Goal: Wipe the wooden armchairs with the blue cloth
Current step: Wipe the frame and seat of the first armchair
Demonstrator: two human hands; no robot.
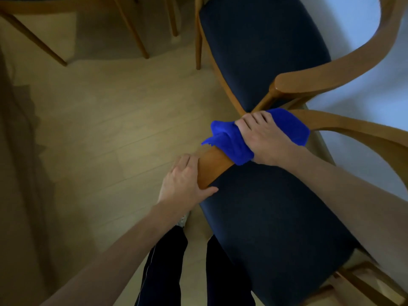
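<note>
Two bare forearms reaching forward from the bottom edge, above dark trousers (164, 268) with a thin pale side stripe. Left hand (184, 181) gripping the near end of a curved honey-coloured wooden armrest (213, 166), fingers curled over its outer edge and thumb stretched along the inner side. Right hand (268, 138) further along the same armrest, fingers wrapped over a bright blue cloth (231, 140) and clutching it round the wood. Cloth just beyond the left hand, apart from it by a short bare stretch of armrest; bunched and creased under the right palm, one ragged corner sticking out to the left, a smoother flap showing past the knuckles on the right. Two wooden armchairs counted: the near armchair (276, 235) with a dark navy fabric seat under the arms, and a far armchair (260, 45) with the same dark seat and a sweeping bent-wood armrest, the two frames close together near the cloth. One cloth. Slanted wooden legs (132, 29) of further furniture at top left, standing on pale wood-plank flooring (106, 129).
</note>
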